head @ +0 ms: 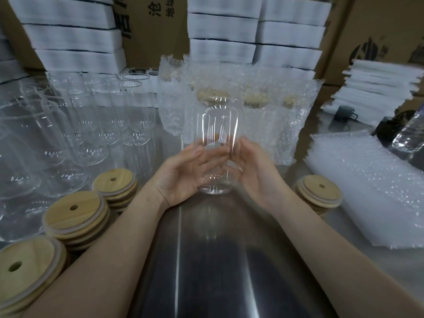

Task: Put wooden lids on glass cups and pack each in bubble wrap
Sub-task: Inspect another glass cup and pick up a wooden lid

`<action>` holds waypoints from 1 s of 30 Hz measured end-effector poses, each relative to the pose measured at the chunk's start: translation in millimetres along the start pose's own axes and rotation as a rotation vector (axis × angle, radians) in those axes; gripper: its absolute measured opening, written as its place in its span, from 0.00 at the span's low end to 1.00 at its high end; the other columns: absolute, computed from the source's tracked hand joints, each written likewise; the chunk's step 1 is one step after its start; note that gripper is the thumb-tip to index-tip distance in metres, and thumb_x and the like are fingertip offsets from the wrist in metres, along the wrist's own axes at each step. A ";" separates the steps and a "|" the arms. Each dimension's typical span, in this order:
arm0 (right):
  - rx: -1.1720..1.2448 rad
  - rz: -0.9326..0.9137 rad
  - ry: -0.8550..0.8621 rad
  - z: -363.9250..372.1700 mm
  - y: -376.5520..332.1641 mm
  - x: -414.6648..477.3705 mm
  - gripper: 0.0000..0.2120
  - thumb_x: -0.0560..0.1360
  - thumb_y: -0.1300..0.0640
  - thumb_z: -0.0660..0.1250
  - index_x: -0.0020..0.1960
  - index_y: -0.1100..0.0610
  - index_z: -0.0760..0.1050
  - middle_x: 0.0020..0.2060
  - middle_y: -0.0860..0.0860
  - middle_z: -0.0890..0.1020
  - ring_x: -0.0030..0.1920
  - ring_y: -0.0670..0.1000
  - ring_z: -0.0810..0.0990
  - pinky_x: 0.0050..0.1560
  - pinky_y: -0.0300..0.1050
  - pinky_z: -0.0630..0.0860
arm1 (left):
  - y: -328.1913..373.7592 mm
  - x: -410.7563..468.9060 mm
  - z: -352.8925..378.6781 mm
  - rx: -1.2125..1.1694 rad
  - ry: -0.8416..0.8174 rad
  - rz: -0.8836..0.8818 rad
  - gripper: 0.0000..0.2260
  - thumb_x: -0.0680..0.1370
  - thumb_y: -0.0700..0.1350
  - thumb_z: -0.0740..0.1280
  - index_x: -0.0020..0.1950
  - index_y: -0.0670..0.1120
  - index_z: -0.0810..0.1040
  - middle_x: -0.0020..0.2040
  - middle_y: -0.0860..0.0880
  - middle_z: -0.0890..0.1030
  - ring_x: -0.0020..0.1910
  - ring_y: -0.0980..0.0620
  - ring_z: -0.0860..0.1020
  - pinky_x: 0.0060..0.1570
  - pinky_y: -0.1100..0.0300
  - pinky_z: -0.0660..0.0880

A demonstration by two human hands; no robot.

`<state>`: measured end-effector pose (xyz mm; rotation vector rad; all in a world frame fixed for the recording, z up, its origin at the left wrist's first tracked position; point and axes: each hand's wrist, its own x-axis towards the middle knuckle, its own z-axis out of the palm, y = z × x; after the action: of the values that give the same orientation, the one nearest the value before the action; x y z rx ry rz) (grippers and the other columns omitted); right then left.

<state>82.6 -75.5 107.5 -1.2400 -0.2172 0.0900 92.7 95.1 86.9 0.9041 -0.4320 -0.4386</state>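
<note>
Wooden lids (75,214) are lying stacked near left. At centre, the left hand (183,177) and right hand (260,177) are both gripping one unlidded glass cup (216,143), held upright between them. Judged: lidding is beginning, and one hand needs freeing to fetch a lid. Bubble-wrapped cups (231,99) are standing beyond.

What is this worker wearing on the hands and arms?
Nothing visible. The left hand and right hand have no gloves, watch or bracelet. The left forearm and right forearm are uncovered to the picture's edge; no sleeve shows.
</note>
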 end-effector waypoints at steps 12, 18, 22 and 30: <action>0.010 0.042 -0.081 -12.3 -1.3 -2.1 0.23 0.73 0.51 0.70 0.65 0.53 0.67 0.60 0.59 0.81 0.58 0.60 0.82 0.59 0.54 0.78 | 0.1 2.9 -8.6 0.070 0.211 0.171 0.21 0.64 0.43 0.79 0.54 0.55 0.81 0.53 0.51 0.82 0.52 0.53 0.80 0.49 0.57 0.79; -0.118 -0.069 0.053 -3.3 1.0 -5.3 0.24 0.74 0.53 0.70 0.67 0.55 0.69 0.51 0.54 0.82 0.45 0.50 0.81 0.40 0.41 0.79 | -1.0 0.0 -2.6 0.119 0.279 0.241 0.14 0.70 0.38 0.70 0.49 0.56 0.84 0.51 0.53 0.82 0.48 0.54 0.80 0.50 0.56 0.75; -0.260 -0.157 0.036 -2.4 1.5 -7.9 0.10 0.76 0.58 0.70 0.55 0.47 0.76 0.44 0.50 0.75 0.43 0.43 0.78 0.46 0.43 0.78 | -1.6 2.4 9.2 0.262 0.448 0.325 0.14 0.67 0.38 0.70 0.47 0.53 0.84 0.44 0.52 0.82 0.44 0.52 0.78 0.43 0.59 0.74; -0.388 -0.214 0.203 3.9 2.3 -8.9 0.28 0.71 0.51 0.76 0.65 0.49 0.65 0.53 0.50 0.76 0.46 0.37 0.80 0.42 0.35 0.78 | -6.5 4.9 30.3 0.393 0.578 0.231 0.13 0.80 0.47 0.66 0.62 0.48 0.81 0.53 0.50 0.83 0.54 0.49 0.81 0.45 0.59 0.77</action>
<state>73.3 -72.8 105.5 -1.5921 -0.1947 -0.2741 79.5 69.3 98.9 1.2906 -0.0829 0.1347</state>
